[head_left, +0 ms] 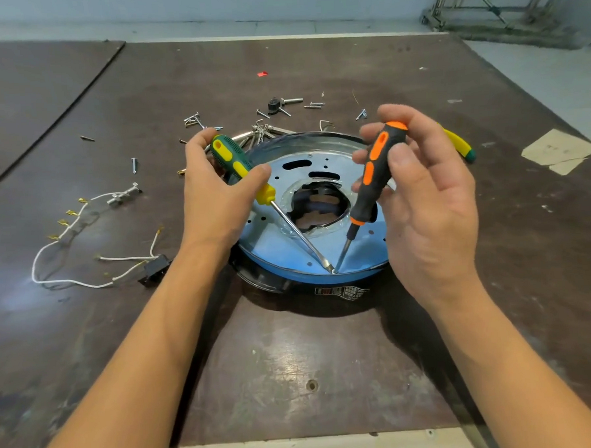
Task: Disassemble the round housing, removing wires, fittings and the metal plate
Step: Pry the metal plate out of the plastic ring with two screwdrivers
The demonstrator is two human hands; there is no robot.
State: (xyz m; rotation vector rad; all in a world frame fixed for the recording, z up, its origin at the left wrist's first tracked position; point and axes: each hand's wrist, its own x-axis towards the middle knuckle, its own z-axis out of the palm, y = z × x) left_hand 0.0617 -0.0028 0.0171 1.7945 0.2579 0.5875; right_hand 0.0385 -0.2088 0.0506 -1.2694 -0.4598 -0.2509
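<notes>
brown table (328,359); round housing (278,248) just below; left fingers (199,141) grip green screwdriver (231,157), right fingers (396,114) orange screwdriver (373,175).

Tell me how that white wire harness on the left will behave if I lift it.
Probably floppy: the white wire harness lies in loose curves, so it should droop. The black switch and metal fitting at its ends would likely dangle. Its brass terminals might snag.

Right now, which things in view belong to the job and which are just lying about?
In use: round housing, metal plate, green screwdriver in left hand, orange screwdriver in right hand.
Lying about: removed wires, loose screws, spare screwdriver, paper scrap.
</notes>
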